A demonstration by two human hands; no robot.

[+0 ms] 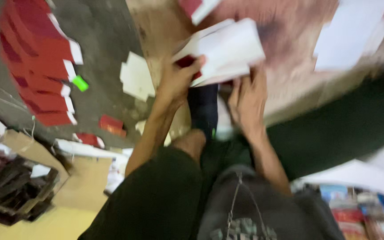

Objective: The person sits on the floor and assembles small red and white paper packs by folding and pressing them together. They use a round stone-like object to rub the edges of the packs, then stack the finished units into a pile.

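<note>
The person's left hand [176,82] gripped the near edge of a white folded card stack [225,49], thumb on top, held over the brown counter [165,26]. The right hand [248,100] closed under the stack's lower side. A long fanned row of red-and-white pieces [41,62] already lay on the grey floor [103,40]; loose white sheets [136,75] remained nearby, apparently unsorted.

Both bare forearms reach away from the body, wrists close together. The left hand [176,82] curls with its thumb raised; the right hand [247,100] hangs beside it, fingers bent.
</note>
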